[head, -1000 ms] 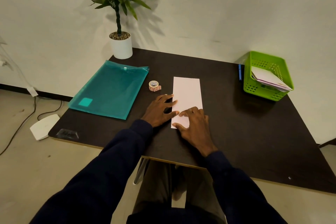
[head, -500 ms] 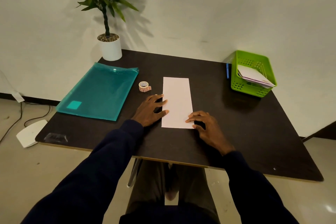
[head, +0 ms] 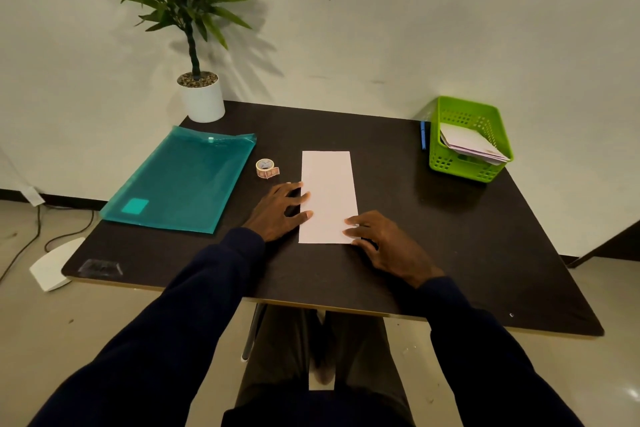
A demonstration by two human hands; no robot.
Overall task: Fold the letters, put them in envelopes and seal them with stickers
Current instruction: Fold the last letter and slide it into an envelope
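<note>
Your right hand [head: 381,239] has slid to the folded letter's [head: 327,196] near right corner, fingers flat, apparently pressing it; your left hand [head: 278,211] stays flat on its left edge. It lies centrally on the table [head: 450,236], long axis running away from you.

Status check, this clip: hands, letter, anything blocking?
Left hand flat on left edge of letter. Right hand touches its near right corner. Sticker roll apart, nothing blocking.

Dim warm light, wide-angle edge distortion
</note>
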